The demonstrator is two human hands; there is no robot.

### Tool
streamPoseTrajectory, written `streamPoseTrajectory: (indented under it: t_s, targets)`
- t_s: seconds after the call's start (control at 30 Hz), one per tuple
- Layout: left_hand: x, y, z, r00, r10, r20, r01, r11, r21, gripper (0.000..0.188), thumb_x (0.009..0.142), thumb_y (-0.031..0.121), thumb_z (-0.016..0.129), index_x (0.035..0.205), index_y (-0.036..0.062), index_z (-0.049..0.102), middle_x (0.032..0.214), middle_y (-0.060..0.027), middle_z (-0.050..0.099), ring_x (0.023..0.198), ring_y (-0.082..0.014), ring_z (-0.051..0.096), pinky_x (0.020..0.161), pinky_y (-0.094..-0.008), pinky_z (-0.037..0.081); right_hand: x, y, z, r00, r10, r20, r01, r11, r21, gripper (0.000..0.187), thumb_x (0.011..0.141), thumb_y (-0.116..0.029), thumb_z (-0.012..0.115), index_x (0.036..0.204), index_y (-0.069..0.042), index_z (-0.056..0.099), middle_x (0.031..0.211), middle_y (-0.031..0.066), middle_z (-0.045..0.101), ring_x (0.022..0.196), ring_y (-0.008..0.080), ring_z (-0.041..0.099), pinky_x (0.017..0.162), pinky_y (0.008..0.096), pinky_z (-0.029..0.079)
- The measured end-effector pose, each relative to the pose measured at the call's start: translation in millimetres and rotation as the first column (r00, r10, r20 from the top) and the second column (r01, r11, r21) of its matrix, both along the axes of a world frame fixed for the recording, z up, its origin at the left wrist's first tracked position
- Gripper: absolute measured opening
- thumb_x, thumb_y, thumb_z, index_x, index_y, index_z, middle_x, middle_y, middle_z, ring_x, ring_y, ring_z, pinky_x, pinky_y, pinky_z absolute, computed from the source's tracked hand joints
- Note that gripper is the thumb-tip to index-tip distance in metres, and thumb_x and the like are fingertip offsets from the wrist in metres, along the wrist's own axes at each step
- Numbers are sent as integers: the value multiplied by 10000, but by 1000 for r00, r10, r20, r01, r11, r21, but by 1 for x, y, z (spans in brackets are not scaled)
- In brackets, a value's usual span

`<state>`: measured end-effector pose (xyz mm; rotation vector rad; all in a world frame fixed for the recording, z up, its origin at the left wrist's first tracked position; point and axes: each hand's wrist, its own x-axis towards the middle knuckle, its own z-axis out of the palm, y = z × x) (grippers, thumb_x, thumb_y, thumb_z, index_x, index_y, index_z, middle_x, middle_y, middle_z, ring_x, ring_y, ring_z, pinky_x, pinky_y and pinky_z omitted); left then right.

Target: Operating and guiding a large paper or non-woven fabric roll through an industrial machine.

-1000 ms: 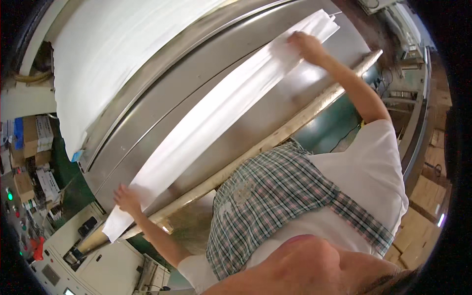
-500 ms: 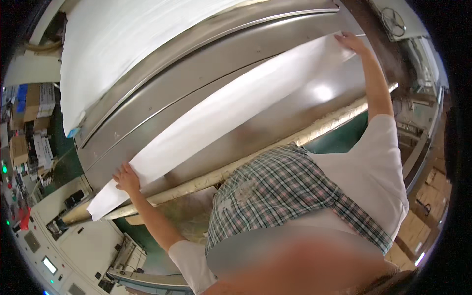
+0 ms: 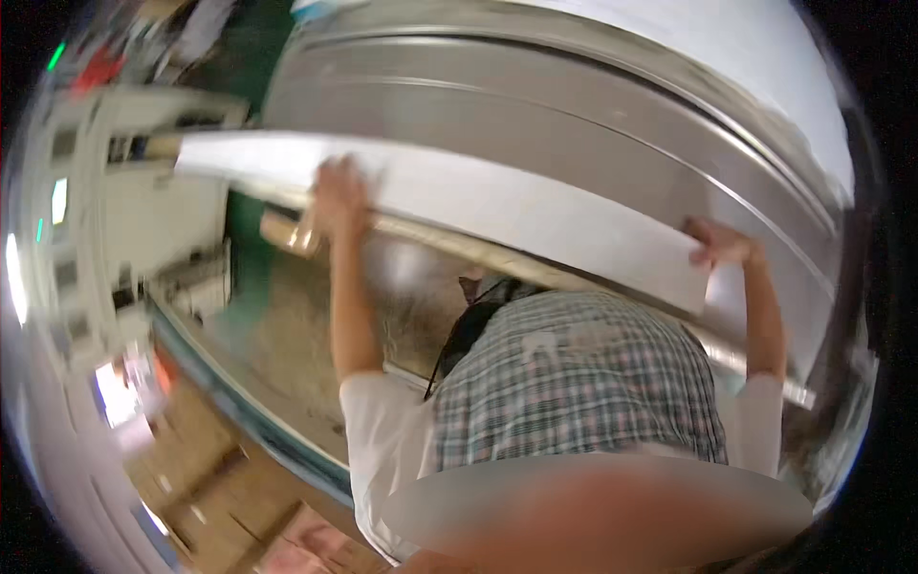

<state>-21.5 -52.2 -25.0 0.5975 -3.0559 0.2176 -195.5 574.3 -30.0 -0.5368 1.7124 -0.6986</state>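
A long white strip of thin sheet material, whether cloth or paper I cannot tell, stretches left to right along the near side of a smooth metal plate. My right hand is closed on the strip's right end, its fingers curled over the corner. Toward the left part of the strip, my left hand lies at the near edge, smeared by motion, so its fingers cannot be read. A pale-wrapped roller runs just below the strip, between the plate and my checked apron.
White material spreads beyond the plate's far ridge. Pale machine panels with small lit displays stand at the left. A brown tube end sticks out below the roller. Cardboard boxes are at the lower left.
My view has swung round, so the strip now slopes down to the right. The strip lies closer to the roller and my body. My right arm has bent and come nearer.
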Motion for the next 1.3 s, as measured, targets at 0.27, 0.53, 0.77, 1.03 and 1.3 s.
streamPoseTrajectory:
  t_s: [0.27, 0.53, 0.77, 1.03, 1.3]
  targets:
    - [5, 12, 7, 859, -1, -513, 76, 989, 124, 302, 790, 297, 548, 1053, 154, 590, 1208, -134, 475, 1159, -317, 399, 981, -526, 213, 18, -183, 1, 994, -56, 97, 56, 998, -3, 606, 750, -260, 639, 1189, 36, 343, 984, 149, 488, 608, 199, 587, 442, 296, 511]
    - [11, 15, 10, 846, -91, -526, 258, 932, 255, 310, 779, 239, 517, 1059, 129, 595, 1163, -116, 527, 1144, -293, 434, 997, -473, 237, 24, -322, 1, 955, -219, 198, 226, 974, -16, 614, 770, -308, 621, 1218, 9, 345, 1030, 137, 500, 684, 179, 568, 495, 287, 501]
    - [17, -17, 26, 833, -309, -459, 540, 639, 548, 270, 743, 182, 550, 998, 112, 599, 1158, -93, 533, 1129, -263, 459, 1013, -466, 235, 34, -433, -40, 928, -330, -171, 257, 903, -345, 424, 795, -307, 598, 1084, -18, 488, 867, 77, 578, 668, 149, 563, 572, 286, 480]
    - [-93, -192, 29, 869, -108, -482, 425, 661, 618, 188, 775, 174, 581, 921, 58, 600, 914, -101, 626, 865, -318, 571, 850, -442, 397, -62, -393, -54, 141, -509, -849, 590, 732, -341, 230, 813, -272, 536, 861, -59, 608, 710, 126, 612, 617, 269, 594, 571, 364, 456]
    - [-342, -333, -19, 769, 60, -636, 446, 663, 602, 234, 788, 217, 623, 946, 44, 627, 787, -40, 622, 687, -96, 553, 643, -227, 447, -57, -416, -61, 5, -382, -924, 640, 711, -290, 135, 819, -237, 529, 846, -106, 548, 716, 83, 576, 621, 260, 579, 552, 373, 452]
